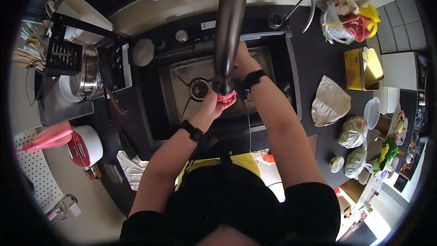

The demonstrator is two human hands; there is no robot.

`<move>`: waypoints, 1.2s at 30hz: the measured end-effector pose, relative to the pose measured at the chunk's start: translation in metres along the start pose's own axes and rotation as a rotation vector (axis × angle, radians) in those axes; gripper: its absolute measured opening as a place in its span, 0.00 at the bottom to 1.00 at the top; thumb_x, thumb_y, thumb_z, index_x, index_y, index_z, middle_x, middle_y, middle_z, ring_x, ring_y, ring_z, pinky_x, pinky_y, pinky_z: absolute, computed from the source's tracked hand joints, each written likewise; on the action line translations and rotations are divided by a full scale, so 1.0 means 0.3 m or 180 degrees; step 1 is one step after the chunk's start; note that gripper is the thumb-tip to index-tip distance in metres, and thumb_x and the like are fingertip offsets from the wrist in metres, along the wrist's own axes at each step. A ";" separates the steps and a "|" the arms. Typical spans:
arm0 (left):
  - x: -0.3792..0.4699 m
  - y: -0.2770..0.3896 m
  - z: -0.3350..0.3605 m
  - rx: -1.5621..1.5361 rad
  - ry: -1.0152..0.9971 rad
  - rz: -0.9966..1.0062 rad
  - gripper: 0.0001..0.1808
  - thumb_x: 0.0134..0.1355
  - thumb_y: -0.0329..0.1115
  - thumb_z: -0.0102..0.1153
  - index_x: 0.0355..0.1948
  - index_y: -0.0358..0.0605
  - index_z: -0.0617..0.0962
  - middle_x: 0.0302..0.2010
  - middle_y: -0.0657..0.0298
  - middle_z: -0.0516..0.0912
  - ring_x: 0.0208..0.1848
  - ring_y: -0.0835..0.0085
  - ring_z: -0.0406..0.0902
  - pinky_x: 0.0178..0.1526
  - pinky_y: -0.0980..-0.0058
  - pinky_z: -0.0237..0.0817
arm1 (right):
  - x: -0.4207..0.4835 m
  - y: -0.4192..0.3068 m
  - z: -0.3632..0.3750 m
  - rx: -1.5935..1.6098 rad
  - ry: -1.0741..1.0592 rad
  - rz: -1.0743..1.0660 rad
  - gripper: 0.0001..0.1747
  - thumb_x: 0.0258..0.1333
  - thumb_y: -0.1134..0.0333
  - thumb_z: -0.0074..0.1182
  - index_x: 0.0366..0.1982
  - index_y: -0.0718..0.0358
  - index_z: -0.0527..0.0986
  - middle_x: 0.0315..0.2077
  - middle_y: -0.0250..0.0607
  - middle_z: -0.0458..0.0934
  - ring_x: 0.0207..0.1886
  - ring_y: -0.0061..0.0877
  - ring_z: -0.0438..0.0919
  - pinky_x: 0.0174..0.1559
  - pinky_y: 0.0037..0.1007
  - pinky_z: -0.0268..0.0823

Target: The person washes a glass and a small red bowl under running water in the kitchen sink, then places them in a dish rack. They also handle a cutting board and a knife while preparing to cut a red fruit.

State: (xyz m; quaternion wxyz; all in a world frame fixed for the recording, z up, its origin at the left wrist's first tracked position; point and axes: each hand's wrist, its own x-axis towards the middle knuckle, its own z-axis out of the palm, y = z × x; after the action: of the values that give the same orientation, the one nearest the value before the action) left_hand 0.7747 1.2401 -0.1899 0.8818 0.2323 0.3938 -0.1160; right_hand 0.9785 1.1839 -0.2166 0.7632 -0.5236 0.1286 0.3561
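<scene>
My left hand (215, 106) is curled around a pink fruit with yellowish tips (226, 97), apparently a dragon fruit, over the dark sink (191, 116). Directly above it, the spout head of a large dark faucet (229, 30) covers much of the fruit and some of the fingers. Farther back, my right hand (243, 56) reaches beside the faucet column near the sink's rear edge. Its fingers are hidden behind the faucet, so what it touches is unclear. The round drain (199, 89) shows to the left of my left hand.
On the left stand a dish rack with a steel pot (85, 71), a wood-handled knife (116, 101) and a rice cooker (85, 146). To the right are a folded cloth (330, 102), a yellow bin (363, 70) and bagged vegetables (353, 132). A slim curved tap (309, 13) rises behind.
</scene>
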 end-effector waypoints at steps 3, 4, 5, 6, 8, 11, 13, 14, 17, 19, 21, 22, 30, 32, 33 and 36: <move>0.001 -0.009 0.002 0.0050 -0.0016 -0.0021 0.19 0.69 0.48 0.51 0.50 0.44 0.75 0.48 0.57 0.81 0.49 0.63 0.79 0.56 0.57 0.72 | 0.006 0.010 -0.021 -0.0467 -0.0109 0.0020 0.14 0.64 0.68 0.56 0.44 0.72 0.72 0.36 0.42 0.80 0.39 0.32 0.84 0.39 0.29 0.79; 0.002 -0.011 -0.004 0.0051 -0.0077 -0.0066 0.19 0.69 0.48 0.52 0.50 0.45 0.75 0.48 0.58 0.81 0.49 0.64 0.79 0.55 0.58 0.72 | 0.003 0.021 -0.038 -0.0673 -0.0156 0.0055 0.14 0.64 0.67 0.55 0.45 0.72 0.73 0.36 0.42 0.80 0.40 0.30 0.84 0.39 0.28 0.79; 0.011 -0.009 -0.008 0.0025 -0.0155 -0.0094 0.19 0.68 0.48 0.52 0.50 0.45 0.76 0.48 0.59 0.81 0.49 0.65 0.80 0.55 0.59 0.72 | 0.003 0.031 -0.055 -0.0688 -0.0261 0.0045 0.15 0.65 0.66 0.55 0.45 0.71 0.73 0.37 0.41 0.80 0.40 0.29 0.83 0.39 0.27 0.78; 0.021 -0.004 -0.010 0.0000 -0.0250 -0.0146 0.19 0.68 0.47 0.54 0.51 0.44 0.75 0.49 0.58 0.80 0.50 0.63 0.79 0.55 0.59 0.73 | -0.001 0.046 -0.068 -0.0709 -0.0368 0.0024 0.15 0.65 0.65 0.55 0.46 0.70 0.73 0.37 0.41 0.81 0.41 0.28 0.83 0.39 0.27 0.77; 0.027 -0.007 -0.020 -0.0112 -0.0365 -0.0267 0.21 0.68 0.46 0.56 0.54 0.43 0.73 0.53 0.56 0.78 0.53 0.60 0.77 0.56 0.58 0.73 | -0.035 0.074 -0.120 -0.0707 -0.0458 0.0207 0.16 0.66 0.62 0.54 0.47 0.68 0.74 0.39 0.39 0.81 0.41 0.24 0.82 0.40 0.25 0.75; 0.040 -0.014 -0.015 -0.0103 -0.0329 -0.0312 0.22 0.68 0.47 0.55 0.55 0.43 0.73 0.54 0.56 0.79 0.54 0.61 0.77 0.55 0.59 0.74 | -0.063 0.085 -0.172 -0.0655 -0.0318 0.0145 0.16 0.66 0.61 0.54 0.47 0.68 0.74 0.40 0.38 0.82 0.42 0.24 0.82 0.41 0.26 0.75; 0.042 -0.017 -0.011 -0.0049 -0.0337 -0.0273 0.22 0.68 0.48 0.55 0.54 0.43 0.73 0.53 0.56 0.79 0.53 0.61 0.78 0.54 0.59 0.74 | -0.045 0.070 -0.169 -0.0653 -0.0318 0.0004 0.16 0.67 0.61 0.53 0.47 0.67 0.74 0.41 0.39 0.81 0.42 0.24 0.82 0.42 0.26 0.75; 0.041 -0.017 -0.009 -0.0009 -0.0331 -0.0257 0.23 0.68 0.49 0.55 0.54 0.44 0.73 0.52 0.57 0.80 0.53 0.62 0.78 0.53 0.59 0.74 | -0.027 0.059 -0.158 -0.0659 -0.0323 -0.0045 0.16 0.67 0.61 0.52 0.47 0.67 0.74 0.41 0.39 0.81 0.42 0.24 0.82 0.42 0.26 0.75; 0.035 -0.009 -0.016 0.0300 -0.0334 -0.0220 0.23 0.68 0.50 0.54 0.54 0.44 0.74 0.52 0.57 0.80 0.53 0.62 0.78 0.53 0.59 0.74 | 0.039 0.031 -0.098 -0.0487 -0.0417 0.0020 0.14 0.66 0.64 0.53 0.47 0.66 0.73 0.42 0.40 0.81 0.44 0.26 0.82 0.43 0.28 0.76; 0.033 -0.007 -0.026 0.0244 -0.0275 -0.0193 0.23 0.67 0.50 0.55 0.53 0.44 0.74 0.52 0.57 0.80 0.53 0.62 0.78 0.53 0.59 0.74 | 0.061 0.018 -0.075 -0.0499 -0.0412 0.0060 0.13 0.66 0.67 0.53 0.48 0.66 0.73 0.42 0.40 0.80 0.45 0.29 0.82 0.45 0.31 0.77; 0.032 -0.007 -0.038 0.0226 -0.0179 -0.0187 0.22 0.67 0.50 0.55 0.53 0.45 0.74 0.52 0.57 0.80 0.53 0.62 0.78 0.53 0.59 0.74 | 0.067 0.005 -0.070 -0.0420 -0.0471 0.0115 0.12 0.65 0.70 0.53 0.48 0.66 0.72 0.41 0.39 0.79 0.46 0.32 0.82 0.46 0.33 0.78; 0.034 -0.007 -0.041 0.0186 -0.0200 -0.0226 0.22 0.67 0.50 0.55 0.53 0.45 0.74 0.52 0.57 0.80 0.53 0.62 0.78 0.53 0.59 0.74 | 0.067 -0.002 -0.074 -0.0315 -0.0599 0.0118 0.11 0.65 0.71 0.52 0.48 0.66 0.72 0.40 0.39 0.78 0.46 0.33 0.82 0.47 0.34 0.79; 0.058 -0.027 -0.054 0.0226 -0.0361 -0.0099 0.22 0.68 0.51 0.53 0.54 0.47 0.74 0.52 0.57 0.80 0.52 0.63 0.78 0.52 0.63 0.75 | 0.087 -0.019 -0.079 -0.0313 -0.0619 0.0340 0.09 0.64 0.74 0.52 0.45 0.67 0.71 0.39 0.40 0.77 0.45 0.36 0.83 0.48 0.35 0.80; 0.068 -0.028 -0.053 0.0178 -0.0348 -0.0148 0.23 0.68 0.53 0.53 0.54 0.47 0.74 0.52 0.57 0.80 0.52 0.63 0.78 0.51 0.62 0.75 | 0.090 -0.015 -0.079 -0.0291 -0.0735 0.0267 0.09 0.64 0.74 0.52 0.45 0.67 0.71 0.39 0.40 0.77 0.45 0.36 0.83 0.48 0.35 0.80; 0.072 -0.029 -0.052 0.0155 -0.0340 -0.0176 0.24 0.68 0.53 0.53 0.54 0.47 0.73 0.52 0.57 0.80 0.52 0.63 0.78 0.51 0.62 0.75 | 0.089 -0.011 -0.080 -0.0344 -0.0665 0.0267 0.09 0.65 0.74 0.52 0.45 0.67 0.71 0.39 0.40 0.77 0.44 0.35 0.83 0.48 0.35 0.80; 0.079 -0.031 -0.045 0.0206 -0.0377 -0.0179 0.26 0.66 0.56 0.54 0.54 0.47 0.73 0.52 0.57 0.80 0.52 0.63 0.78 0.51 0.63 0.75 | 0.082 -0.005 -0.086 -0.0337 -0.0617 0.0173 0.09 0.65 0.72 0.53 0.45 0.66 0.71 0.41 0.42 0.78 0.45 0.34 0.83 0.47 0.35 0.80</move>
State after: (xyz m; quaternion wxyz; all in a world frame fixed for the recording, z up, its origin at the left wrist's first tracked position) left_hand 0.7781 1.2382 -0.2184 0.8919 0.2422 0.3434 -0.1670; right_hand 1.0016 1.1708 -0.2404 0.7335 -0.5226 0.0494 0.4318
